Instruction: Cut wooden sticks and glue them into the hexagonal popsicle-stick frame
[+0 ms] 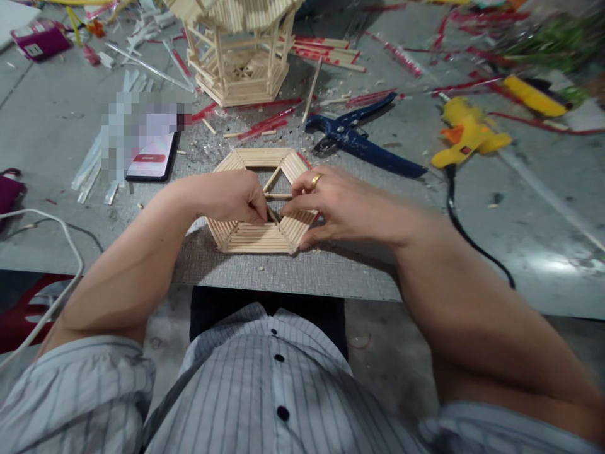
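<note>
A hexagonal frame of layered thin wooden sticks (259,243) lies flat near the table's front edge, with a few sticks crossing its open centre. My left hand (241,197) reaches over its left side, fingers curled and pinched at the centre; what they grip is too small to make out. On the right side, my right hand (326,205), with a gold ring, rests on the frame, thumb at the outer edge and fingers apart toward the centre. Whether it holds a stick is hidden.
A stick-built pavilion (241,60) stands behind. A phone (154,151) and clear glue sticks (92,164) lie left. Blue cutters (363,139) and a yellow glue gun (467,132) with a black cable lie right. Red wrappers and stick scraps litter the back.
</note>
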`<state>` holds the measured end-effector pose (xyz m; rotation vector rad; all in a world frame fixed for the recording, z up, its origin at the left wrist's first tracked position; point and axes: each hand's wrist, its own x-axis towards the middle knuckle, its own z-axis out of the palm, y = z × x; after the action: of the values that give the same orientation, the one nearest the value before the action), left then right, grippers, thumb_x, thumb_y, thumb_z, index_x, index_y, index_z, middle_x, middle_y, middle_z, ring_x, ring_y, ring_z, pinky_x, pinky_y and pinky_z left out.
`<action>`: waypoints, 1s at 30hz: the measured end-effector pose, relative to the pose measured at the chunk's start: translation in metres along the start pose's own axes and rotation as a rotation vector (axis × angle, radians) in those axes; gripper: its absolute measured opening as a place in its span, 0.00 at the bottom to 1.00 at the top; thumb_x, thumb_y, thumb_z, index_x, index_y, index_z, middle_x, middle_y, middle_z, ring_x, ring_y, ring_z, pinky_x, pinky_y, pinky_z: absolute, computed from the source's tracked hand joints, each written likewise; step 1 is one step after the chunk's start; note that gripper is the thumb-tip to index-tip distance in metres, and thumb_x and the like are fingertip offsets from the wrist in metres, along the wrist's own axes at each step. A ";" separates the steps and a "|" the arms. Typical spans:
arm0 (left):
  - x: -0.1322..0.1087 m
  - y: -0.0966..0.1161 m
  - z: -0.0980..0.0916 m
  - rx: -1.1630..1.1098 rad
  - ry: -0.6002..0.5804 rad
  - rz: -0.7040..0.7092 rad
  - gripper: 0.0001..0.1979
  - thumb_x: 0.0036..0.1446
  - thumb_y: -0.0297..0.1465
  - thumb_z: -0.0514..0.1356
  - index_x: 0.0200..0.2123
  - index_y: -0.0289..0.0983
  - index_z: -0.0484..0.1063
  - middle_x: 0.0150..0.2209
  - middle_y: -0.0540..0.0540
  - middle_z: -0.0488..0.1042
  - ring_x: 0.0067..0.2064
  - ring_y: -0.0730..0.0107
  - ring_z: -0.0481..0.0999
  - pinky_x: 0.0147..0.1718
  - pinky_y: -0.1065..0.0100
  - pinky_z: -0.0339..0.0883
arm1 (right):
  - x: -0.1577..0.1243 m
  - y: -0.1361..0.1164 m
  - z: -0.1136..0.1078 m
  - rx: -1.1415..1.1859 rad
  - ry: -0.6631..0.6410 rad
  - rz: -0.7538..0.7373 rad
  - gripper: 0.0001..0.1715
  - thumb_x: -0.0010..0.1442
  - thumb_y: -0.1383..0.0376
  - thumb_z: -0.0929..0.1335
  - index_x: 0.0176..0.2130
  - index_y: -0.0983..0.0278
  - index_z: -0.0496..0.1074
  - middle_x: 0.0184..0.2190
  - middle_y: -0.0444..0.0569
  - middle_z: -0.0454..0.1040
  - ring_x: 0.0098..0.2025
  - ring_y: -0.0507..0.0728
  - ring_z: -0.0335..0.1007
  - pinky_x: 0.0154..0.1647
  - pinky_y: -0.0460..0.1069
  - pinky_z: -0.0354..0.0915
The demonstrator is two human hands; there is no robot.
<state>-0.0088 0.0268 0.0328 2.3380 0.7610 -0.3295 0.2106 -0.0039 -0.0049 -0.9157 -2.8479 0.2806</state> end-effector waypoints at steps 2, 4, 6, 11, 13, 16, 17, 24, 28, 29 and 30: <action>0.000 0.000 0.000 -0.001 -0.003 -0.003 0.13 0.55 0.28 0.56 0.37 0.31 0.80 0.32 0.50 0.79 0.33 0.77 0.70 0.35 0.76 0.58 | 0.000 0.000 0.000 -0.006 -0.001 -0.010 0.29 0.49 0.47 0.72 0.47 0.59 0.76 0.44 0.54 0.70 0.49 0.64 0.66 0.49 0.58 0.62; 0.001 0.000 0.001 0.000 -0.002 -0.004 0.13 0.55 0.28 0.56 0.37 0.31 0.79 0.31 0.51 0.79 0.33 0.77 0.70 0.35 0.76 0.58 | 0.000 0.000 0.000 -0.011 -0.001 -0.005 0.29 0.48 0.48 0.74 0.46 0.58 0.76 0.44 0.54 0.70 0.49 0.64 0.66 0.49 0.57 0.62; 0.002 0.000 0.001 -0.001 0.002 -0.002 0.12 0.55 0.28 0.56 0.36 0.30 0.79 0.30 0.51 0.79 0.32 0.77 0.70 0.36 0.76 0.58 | 0.000 0.000 -0.001 -0.011 -0.001 0.006 0.28 0.47 0.49 0.74 0.46 0.57 0.76 0.44 0.53 0.71 0.49 0.64 0.66 0.49 0.57 0.63; 0.002 0.000 0.001 -0.007 -0.005 -0.007 0.12 0.55 0.27 0.56 0.36 0.32 0.80 0.31 0.49 0.80 0.33 0.75 0.70 0.36 0.74 0.60 | 0.000 0.001 0.000 0.000 0.004 -0.007 0.29 0.47 0.49 0.74 0.46 0.58 0.76 0.44 0.53 0.70 0.49 0.64 0.66 0.48 0.57 0.62; 0.003 0.000 0.002 -0.012 -0.010 -0.012 0.13 0.55 0.28 0.56 0.37 0.32 0.80 0.32 0.49 0.80 0.33 0.74 0.71 0.37 0.73 0.60 | -0.001 0.002 0.001 -0.004 0.009 -0.017 0.29 0.47 0.48 0.74 0.46 0.58 0.76 0.43 0.53 0.70 0.49 0.64 0.66 0.48 0.57 0.62; 0.003 0.000 0.002 -0.024 -0.002 -0.030 0.12 0.54 0.28 0.57 0.37 0.32 0.80 0.32 0.49 0.80 0.34 0.73 0.72 0.39 0.72 0.61 | -0.001 0.003 0.003 -0.006 0.035 -0.029 0.29 0.48 0.47 0.73 0.46 0.58 0.76 0.43 0.53 0.70 0.48 0.63 0.66 0.47 0.57 0.62; 0.003 -0.001 0.002 -0.030 0.007 -0.037 0.12 0.54 0.28 0.57 0.37 0.32 0.80 0.31 0.50 0.80 0.35 0.73 0.72 0.40 0.72 0.61 | -0.001 0.003 0.003 -0.005 0.040 -0.033 0.28 0.48 0.47 0.73 0.46 0.58 0.76 0.43 0.53 0.70 0.48 0.63 0.66 0.48 0.57 0.62; 0.005 -0.004 0.003 -0.024 0.035 -0.030 0.11 0.52 0.29 0.58 0.35 0.34 0.80 0.30 0.51 0.80 0.34 0.74 0.72 0.38 0.73 0.61 | 0.001 -0.001 0.000 -0.040 -0.008 0.013 0.28 0.47 0.47 0.73 0.46 0.57 0.76 0.43 0.53 0.71 0.47 0.63 0.66 0.47 0.57 0.61; 0.004 -0.002 0.003 0.002 0.030 -0.050 0.12 0.52 0.28 0.57 0.36 0.34 0.80 0.33 0.49 0.80 0.33 0.74 0.71 0.35 0.72 0.59 | 0.000 -0.001 -0.001 -0.031 -0.007 0.005 0.28 0.49 0.46 0.72 0.46 0.57 0.76 0.43 0.53 0.71 0.48 0.64 0.66 0.48 0.59 0.61; 0.004 -0.001 0.003 0.004 0.031 -0.051 0.12 0.52 0.28 0.57 0.36 0.34 0.80 0.33 0.48 0.80 0.33 0.74 0.71 0.35 0.72 0.59 | 0.000 -0.001 -0.001 -0.030 -0.005 0.007 0.28 0.49 0.46 0.72 0.46 0.56 0.76 0.43 0.53 0.71 0.48 0.64 0.66 0.49 0.59 0.61; 0.004 0.000 0.002 0.003 0.031 -0.054 0.12 0.52 0.28 0.57 0.36 0.34 0.80 0.33 0.48 0.80 0.33 0.74 0.71 0.35 0.72 0.59 | 0.000 -0.001 -0.001 -0.030 -0.006 0.011 0.27 0.49 0.46 0.72 0.46 0.56 0.76 0.44 0.53 0.71 0.48 0.65 0.66 0.49 0.59 0.61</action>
<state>-0.0061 0.0269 0.0294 2.3334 0.8405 -0.3182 0.2100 -0.0048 -0.0033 -0.9379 -2.8610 0.2426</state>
